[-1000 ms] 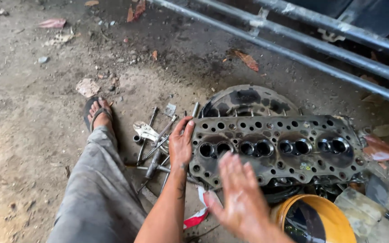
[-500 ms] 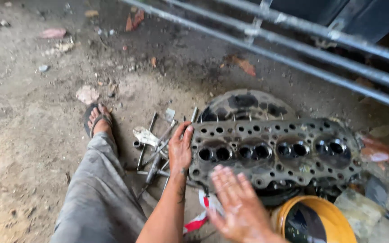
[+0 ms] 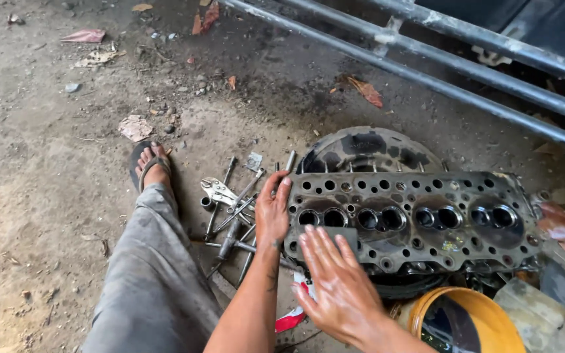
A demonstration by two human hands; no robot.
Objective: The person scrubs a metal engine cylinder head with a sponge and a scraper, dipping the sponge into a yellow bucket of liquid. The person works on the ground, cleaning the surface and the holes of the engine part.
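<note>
On the dirty concrete floor (image 3: 47,216), the cylinder head (image 3: 413,219) lies on its round part, where the left hand (image 3: 273,209) stays flat and open on its end while the right hand (image 3: 335,278), open too, has slid forward onto its near edge.

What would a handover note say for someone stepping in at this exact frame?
Left hand: open, flat against the left end of the cylinder head.
Right hand: open, fingers spread, pressing a small dark pad on the head's near edge.
The head lies face up on a round metal part on the ground.
Loose tools, pliers among them, lie left of the head; yellow bucket at its near right.
Done: head's face looks partly rubbed. Left: cannot tell how much; grime shows.
</note>
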